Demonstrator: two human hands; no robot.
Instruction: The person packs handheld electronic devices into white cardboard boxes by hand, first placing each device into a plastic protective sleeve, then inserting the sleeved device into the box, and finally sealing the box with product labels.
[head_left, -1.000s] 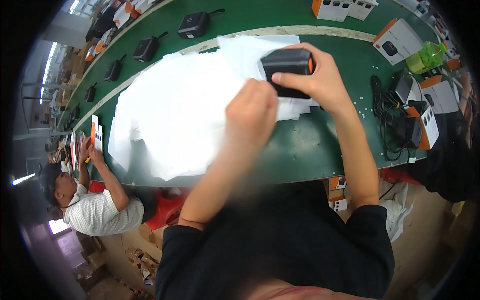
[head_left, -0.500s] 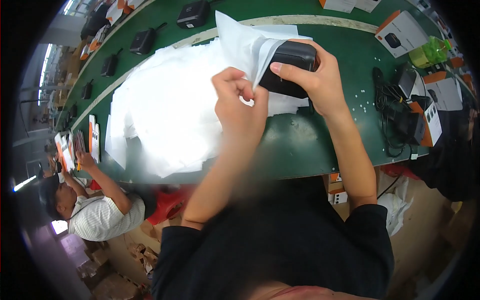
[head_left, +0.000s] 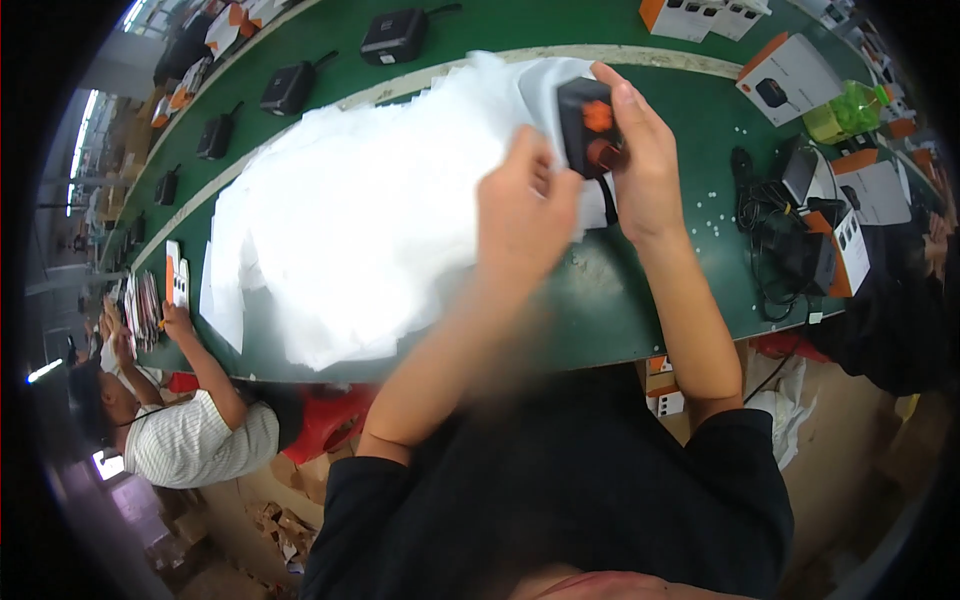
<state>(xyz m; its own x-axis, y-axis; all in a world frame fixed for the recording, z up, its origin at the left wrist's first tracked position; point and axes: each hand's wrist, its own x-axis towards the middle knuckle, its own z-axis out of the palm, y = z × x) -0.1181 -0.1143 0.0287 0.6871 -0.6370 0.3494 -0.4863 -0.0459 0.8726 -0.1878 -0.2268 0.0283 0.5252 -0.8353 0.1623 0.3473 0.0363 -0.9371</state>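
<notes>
My right hand [head_left: 648,170] holds a black boxy device [head_left: 573,125] upright over the table, its fingers along the right side. The end of the device with orange round parts [head_left: 600,117] now shows, and a black strap [head_left: 607,200] hangs below it. A thin white packing bag [head_left: 538,88] lies against the left side of the device; how far it covers it is hidden. My left hand [head_left: 525,210], somewhat blurred, is closed with fingertips pinched at the bag's edge. Beneath both hands spreads a pile of white bags [head_left: 340,220].
Black devices [head_left: 392,38] stand in a row along the far strip. To the right are a white-and-orange box [head_left: 788,78], a green bottle [head_left: 848,110] and tangled black cables [head_left: 765,225]. At the left, another person [head_left: 205,435] handles a row of cartons [head_left: 143,310].
My right hand has turned the device so its orange-fitted end shows. My left hand has moved right, along with the bag's edge, closer to the device.
</notes>
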